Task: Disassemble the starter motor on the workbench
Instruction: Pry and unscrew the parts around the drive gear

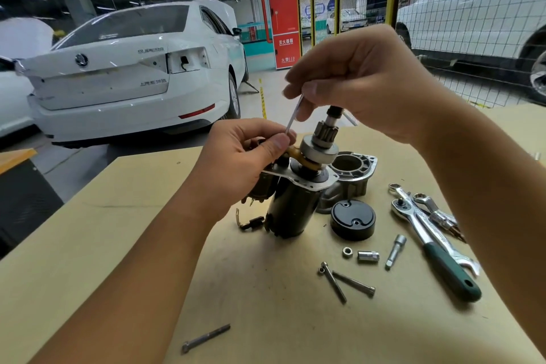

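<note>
The starter motor (291, 204) is stood on the workbench (88, 245), steadied by the left hand (245, 156), which also pinches a thin shiny rod (295, 111). The rod's top is pinched by the right hand (363, 80). The smooth rod could slip, or the heavy black motor could be tipped. Below the grip sits a ridged metal gear (325, 131).

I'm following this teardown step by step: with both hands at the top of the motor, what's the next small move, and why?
Probably draw the thin rod up and clear of the yellow fork lever. The right hand pinches its upper end, while the left hand pinches its lower end beside the lever, steadying the starter motor. The front housing and black end cap are already off.
</note>
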Motion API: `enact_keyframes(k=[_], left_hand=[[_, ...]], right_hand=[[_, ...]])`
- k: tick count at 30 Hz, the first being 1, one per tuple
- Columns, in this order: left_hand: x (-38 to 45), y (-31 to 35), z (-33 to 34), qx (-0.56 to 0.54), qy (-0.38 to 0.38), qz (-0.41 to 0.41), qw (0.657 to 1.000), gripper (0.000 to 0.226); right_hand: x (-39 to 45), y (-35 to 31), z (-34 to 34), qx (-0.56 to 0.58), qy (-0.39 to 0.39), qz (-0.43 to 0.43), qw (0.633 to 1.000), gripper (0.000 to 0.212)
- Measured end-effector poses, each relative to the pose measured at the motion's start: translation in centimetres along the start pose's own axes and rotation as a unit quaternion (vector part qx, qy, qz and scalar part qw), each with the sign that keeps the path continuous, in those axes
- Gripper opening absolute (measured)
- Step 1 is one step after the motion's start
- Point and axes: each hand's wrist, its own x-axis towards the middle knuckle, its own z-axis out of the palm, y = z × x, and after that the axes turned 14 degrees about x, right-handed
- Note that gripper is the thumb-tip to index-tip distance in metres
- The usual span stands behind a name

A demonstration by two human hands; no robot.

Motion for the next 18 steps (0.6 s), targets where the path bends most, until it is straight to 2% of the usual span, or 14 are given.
enact_keyframes(k=[2,7,10,13,15,18], left_hand=[[-0.1,0.1,0.0,-0.017,0.008,-0.002,1.0,0.019],[-0.1,-0.2,-0.1,-0.04,0.013,0.005,0.999,0.021],[-0.1,-0.3,0.0,-0.048,0.012,0.003,0.999,0.021],[-0.2,-0.2,0.0,-0.049,0.011,-0.004,0.999,0.022],[-0.1,-0.2,0.0,-0.05,0.011,-0.009,0.999,0.022],[-0.1,-0.3,0.1,-0.051,0.007,-0.018,0.998,0.022]], right_hand=[[0.1,-0.1,0.2,-0.008,0.017,0.015,1.0,0.02],[0.4,-0.3,0.7,-0.167,0.05,0.032,0.984,0.025],[0.4,-0.3,1.1,-0.162,0.066,0.049,0.983,0.03],[0.5,0.2,1.4,-0.127,0.123,0.054,0.983,0.033],[0.6,0.2,1.6,-0.136,0.116,0.034,0.983,0.022],[0.6,0.0,1.6,-0.137,0.058,-0.007,0.989,0.008]])
